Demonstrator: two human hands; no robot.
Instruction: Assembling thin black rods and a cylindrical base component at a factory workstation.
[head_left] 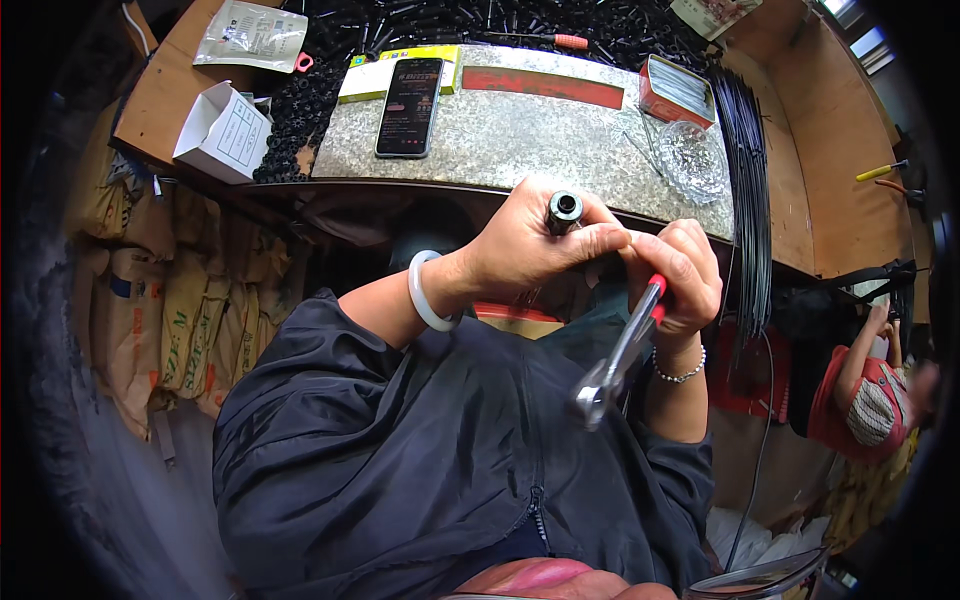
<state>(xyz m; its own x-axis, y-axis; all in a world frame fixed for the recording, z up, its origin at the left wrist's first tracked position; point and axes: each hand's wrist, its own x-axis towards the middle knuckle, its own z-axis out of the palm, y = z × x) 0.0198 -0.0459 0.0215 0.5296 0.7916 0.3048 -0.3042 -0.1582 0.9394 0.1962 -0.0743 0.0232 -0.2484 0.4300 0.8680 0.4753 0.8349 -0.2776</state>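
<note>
Just in front of the bench edge, my left hand [535, 235] is closed round a short black tube [565, 207], its round hollow end facing up. My left thumb reaches across to meet the fingertips of my right hand [683, 272]. Anything pinched where they meet is too small to make out. Within my closed right hand is a red-handled metal tool [628, 345]; its shiny head points down toward my jacket and is blurred, so its exact kind is unclear. A white bangle [425, 290] is on my left wrist, and a beaded bracelet [680, 372] on my right.
On the speckled bench board [540, 130] lie a phone [410, 108], a clear glass dish [692, 160] and a red tin [678, 92]. Black parts [420, 25] heap behind, beside a white carton [225, 132]. Thin black rods [745, 160] hang at right. Another person [870, 395] sits far right.
</note>
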